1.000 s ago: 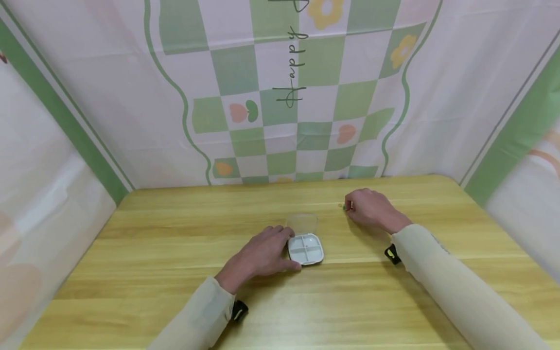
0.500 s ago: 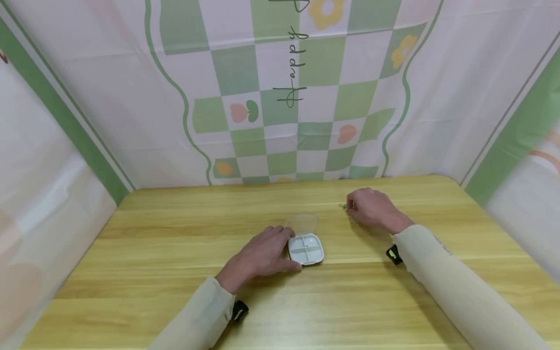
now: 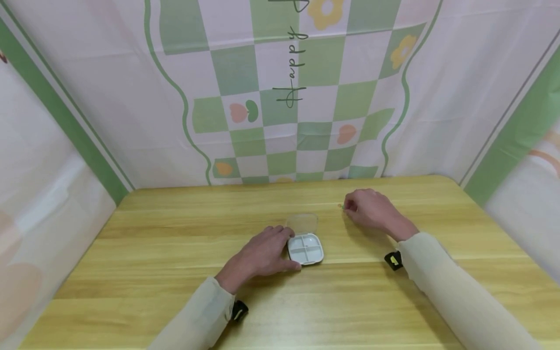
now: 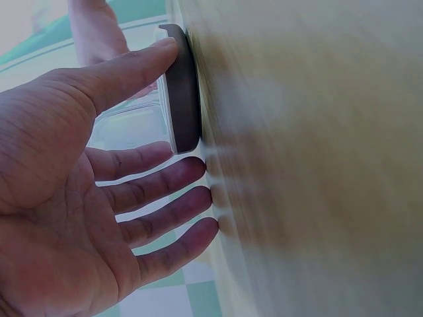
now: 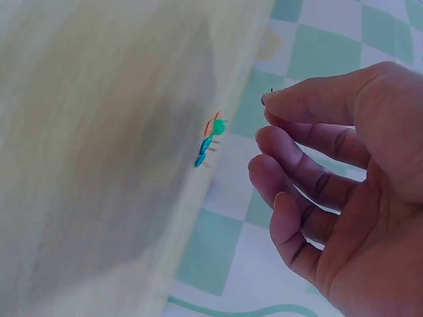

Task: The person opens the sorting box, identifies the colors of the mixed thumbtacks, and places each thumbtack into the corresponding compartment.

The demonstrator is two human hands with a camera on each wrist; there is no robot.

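A small square pill box lies on the table with its clear lid folded back. White dividers part it into compartments; a tiny dark speck shows in the far right one. My left hand holds the box from the left, thumb on its dark near side and index finger at the far corner; the other fingertips touch the table. My right hand pinches a tiny dark purple piece with a thin point, perhaps a push pin, between thumb and index finger. Beside it lie small green, blue and orange pins.
The wooden table ends at the back against a hanging green-and-white checked cloth. More cloth hangs at both sides. Each wrist carries a black strap camera, close above the tabletop.
My right hand has shifted slightly and its fingers have drawn a little apart from the pins on the table, with the tiny piece pinched. The left hand and the pill box have stayed put.
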